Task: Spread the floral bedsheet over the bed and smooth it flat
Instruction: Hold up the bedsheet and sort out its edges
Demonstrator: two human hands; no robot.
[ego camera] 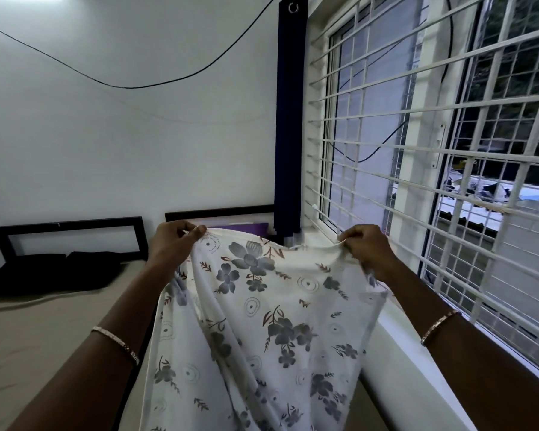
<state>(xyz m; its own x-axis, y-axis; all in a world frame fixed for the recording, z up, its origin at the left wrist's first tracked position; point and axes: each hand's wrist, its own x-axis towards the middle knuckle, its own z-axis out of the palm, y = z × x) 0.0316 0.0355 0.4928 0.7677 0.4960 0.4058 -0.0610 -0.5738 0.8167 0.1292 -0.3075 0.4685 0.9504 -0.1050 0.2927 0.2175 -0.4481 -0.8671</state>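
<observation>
Arms (pixel 84 368): both are reaching forward from the bottom corners, each one wearing a thin bangle (pixel 115 339)
Sheet (pixel 262 321): it is hanging in the air between the two hands; the top edge is sagging a little from one hand to the other, and the rest is falling in loose folds towards the camera and going out of view at the bottom
Left hand (pixel 175 241): it is pinching the top edge between the thumb and the curled fingers, so it is grasping the cloth
Right hand (pixel 363 247): it is gripping the same edge near the window (pixel 417 150), with the fingers bunching the cloth tightly
Bed (pixel 28 337): the beige mattress at the left is lying bare, with black pillows (pixel 50 272) resting at its head; a second headboard (pixel 218 211) is showing behind the sheet, beside the dark curtain (pixel 290 119), and what is lying under the sheet is hidden
Done: the sheet is being held up by one edge and is opening out partly
Left to do: in my judgement, almost everything; no part of the sheet is lying flat on a mattress where I can see, so the throwing out, the pulling to the corners and the smoothing are all waiting
Progress: the task seems to be only beginning
</observation>
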